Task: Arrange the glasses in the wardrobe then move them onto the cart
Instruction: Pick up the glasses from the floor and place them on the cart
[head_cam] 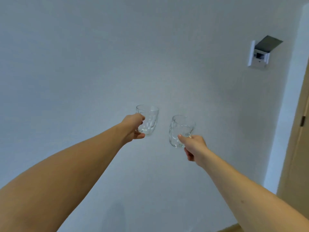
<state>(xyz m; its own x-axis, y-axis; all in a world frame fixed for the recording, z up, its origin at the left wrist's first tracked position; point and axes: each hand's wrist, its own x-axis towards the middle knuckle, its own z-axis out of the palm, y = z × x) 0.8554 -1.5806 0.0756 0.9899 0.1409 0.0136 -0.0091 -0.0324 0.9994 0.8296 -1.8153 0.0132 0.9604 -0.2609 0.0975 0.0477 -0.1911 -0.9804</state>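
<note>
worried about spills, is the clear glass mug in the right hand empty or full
Empty, as far as shows: the clear dimpled glass mug gripped by the right hand tilts slightly, and the pale wall shows through with no liquid line.

Both glasses (pixel 148 119) clear w/ dimpled pattern, wall (pixel 83 64) pale blue-grey, door (pixel 297 156) tan.

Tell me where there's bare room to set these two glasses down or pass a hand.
No surface to set anything on shows here: only a blank wall, a wall box upper right and a door edge at right. The left hand grips one glass, the right hand another. Between the glasses there is an open gap.
</note>
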